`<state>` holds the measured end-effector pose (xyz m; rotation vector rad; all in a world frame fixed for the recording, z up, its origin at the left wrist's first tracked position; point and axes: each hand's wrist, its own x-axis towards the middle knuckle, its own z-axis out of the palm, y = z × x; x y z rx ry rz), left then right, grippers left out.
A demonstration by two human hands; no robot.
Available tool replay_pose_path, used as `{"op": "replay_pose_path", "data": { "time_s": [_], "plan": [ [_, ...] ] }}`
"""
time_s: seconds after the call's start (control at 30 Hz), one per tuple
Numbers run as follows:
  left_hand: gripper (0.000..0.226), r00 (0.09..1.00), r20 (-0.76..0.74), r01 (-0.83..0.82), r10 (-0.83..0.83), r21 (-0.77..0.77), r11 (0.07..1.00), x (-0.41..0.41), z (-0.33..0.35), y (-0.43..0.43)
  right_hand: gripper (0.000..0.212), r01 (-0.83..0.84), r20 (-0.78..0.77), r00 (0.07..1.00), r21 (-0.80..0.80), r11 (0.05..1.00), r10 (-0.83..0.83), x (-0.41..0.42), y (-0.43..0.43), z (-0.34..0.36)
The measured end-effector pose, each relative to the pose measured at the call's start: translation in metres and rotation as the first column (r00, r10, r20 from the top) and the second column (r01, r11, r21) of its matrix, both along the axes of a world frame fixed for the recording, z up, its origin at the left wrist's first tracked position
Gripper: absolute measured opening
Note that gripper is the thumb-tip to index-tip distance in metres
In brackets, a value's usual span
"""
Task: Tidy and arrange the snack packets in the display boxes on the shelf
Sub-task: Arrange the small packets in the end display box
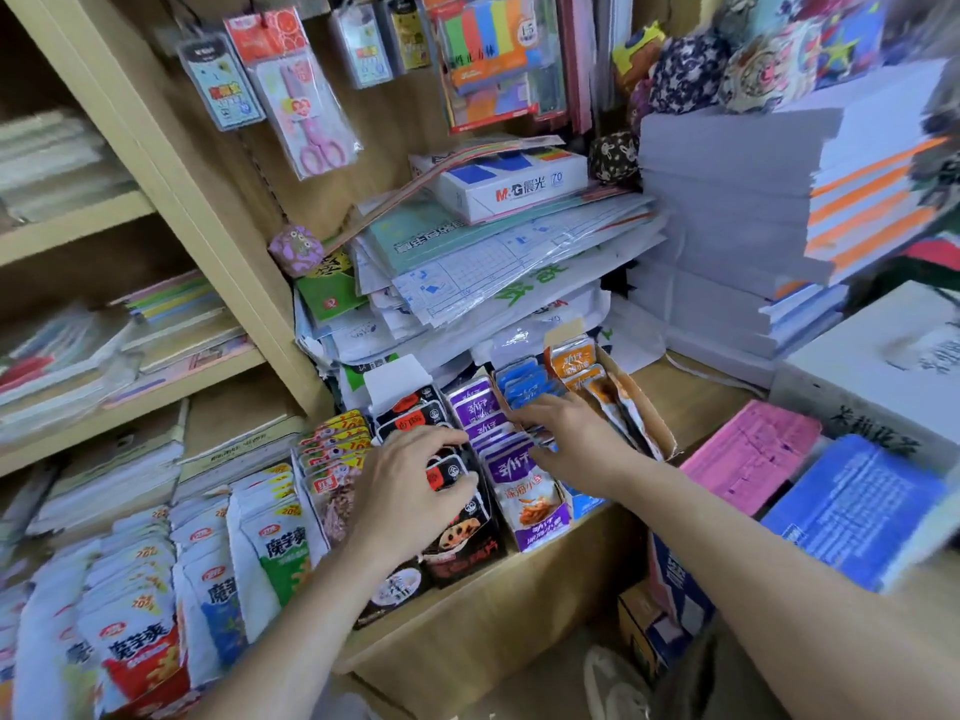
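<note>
Several display boxes of snack packets stand in a row on a low wooden shelf [524, 579]. My left hand [410, 491] lies on the black packets [415, 420] in the black box, fingers curled round the tops of a few of them. My right hand [571, 439] reaches over the purple packets [524, 480] with its fingers spread on the blue packets [524, 384] behind. To the right, orange packets [574, 361] stand in a brown cardboard box [652, 407]. Red-and-yellow packets [337, 444] sit left of the black box.
White packets [280, 543] in rows fill the lower left. A messy pile of paper pads and an M&G box [511, 187] lies right behind the snack boxes. White paper stacks [727, 210] rise at right; pink [753, 454] and blue [857, 506] pads lie on the counter.
</note>
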<state>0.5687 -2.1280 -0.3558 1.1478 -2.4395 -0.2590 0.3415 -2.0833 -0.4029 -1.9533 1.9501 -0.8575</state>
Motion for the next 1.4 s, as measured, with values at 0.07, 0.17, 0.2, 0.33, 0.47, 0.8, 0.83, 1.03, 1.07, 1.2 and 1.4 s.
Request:
{"op": "replay_pose_path", "data": {
  "time_s": [0.07,0.17,0.2,0.33,0.47,0.8,0.83,1.03,1.07,1.2,1.4],
  "plan": [
    [0.044,0.995,0.097,0.021,-0.022,0.015,1.0,-0.017,0.003,-0.007,0.055,-0.033,-0.042,0.998,0.048,0.998,0.035,0.001,-0.001,-0.004],
    [0.055,0.97,0.24,0.039,-0.047,0.038,0.999,-0.032,-0.004,-0.019,0.049,-0.076,-0.1,0.992,0.064,0.995,0.082,0.0,0.001,-0.013],
    [0.059,0.958,0.278,0.057,-0.067,0.044,0.997,-0.036,-0.008,-0.021,0.045,-0.068,-0.08,0.994,0.049,0.996,0.072,-0.002,0.004,-0.012],
    [0.083,0.919,0.37,0.124,-0.14,0.066,0.99,-0.034,-0.022,-0.029,0.019,-0.015,-0.018,1.0,-0.011,1.0,0.015,-0.014,0.016,-0.012],
    [0.107,0.893,0.405,0.181,-0.199,0.083,0.98,-0.027,-0.029,-0.037,0.015,-0.022,0.061,0.998,0.076,0.997,0.017,-0.015,0.031,-0.006],
    [0.058,0.976,0.06,0.211,-0.209,-0.019,0.977,-0.022,-0.035,-0.048,0.043,0.055,-0.066,0.996,-0.088,0.995,-0.061,0.002,-0.003,-0.014],
    [0.057,0.977,0.046,0.209,-0.209,-0.012,0.978,-0.023,-0.034,-0.049,0.05,0.047,-0.115,0.992,-0.076,0.996,-0.056,0.006,-0.007,-0.016],
    [0.036,0.978,0.148,0.166,-0.145,-0.136,0.977,-0.028,-0.023,-0.073,0.049,0.046,-0.268,0.963,0.019,0.999,-0.04,0.018,-0.014,-0.018],
    [0.036,0.97,0.212,0.155,-0.12,-0.154,0.976,-0.031,-0.02,-0.078,0.046,0.048,-0.253,0.967,0.019,0.999,-0.042,0.016,-0.013,-0.018],
    [0.03,0.873,0.479,0.14,-0.091,-0.067,0.988,-0.052,-0.008,-0.092,0.038,0.041,-0.201,0.979,0.027,0.999,-0.035,0.009,-0.01,-0.014],
    [0.045,0.857,0.509,0.166,-0.083,-0.12,0.979,-0.062,-0.011,-0.105,0.037,0.002,-0.153,0.988,0.054,0.999,0.006,0.0,-0.002,-0.009]
  ]
}}
